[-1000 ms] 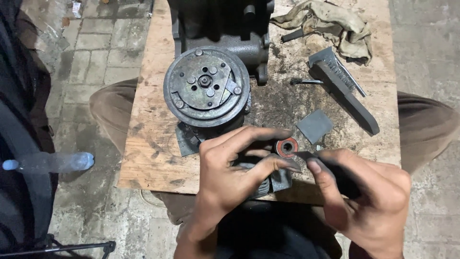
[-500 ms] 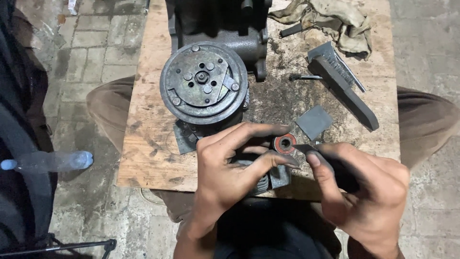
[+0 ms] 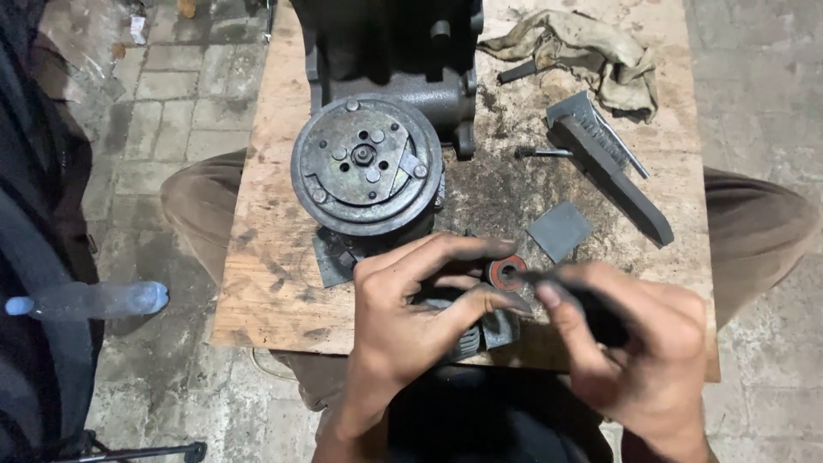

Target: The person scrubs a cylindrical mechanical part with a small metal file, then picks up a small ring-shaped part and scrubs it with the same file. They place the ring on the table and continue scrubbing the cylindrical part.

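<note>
1. The left hand (image 3: 420, 309) pinched a small red ring (image 3: 506, 273) between thumb and forefinger, over the near edge of the wooden board (image 3: 266, 283).
2. The ring's open face was turned up towards the camera, so its short axis ran roughly up from the board; its hole showed dark in the middle.
3. The right hand (image 3: 634, 360) was closed round a dark tool (image 3: 591, 309), whose long axis ran from the hand leftwards and slightly away, its tip at or very near the ring's right rim; whether it touched could not be told.
4. Under the left hand's fingers lay a dark metal part (image 3: 480, 330), mostly hidden by them.
5. Beyond the hands stood a grey compressor (image 3: 403, 77) with its round clutch plate (image 3: 367, 165) facing up, just past the left fingertips.
6. To the right of the ring lay a small flat grey plate (image 3: 560, 231), close by but apart from it.
7. Farther off lay a long grey metal bar (image 3: 613, 167) set diagonally, a bolt (image 3: 542, 153) and a crumpled rag (image 3: 583, 53).
8. A clear plastic bottle (image 3: 90, 300) lay to the left, off the board.
</note>
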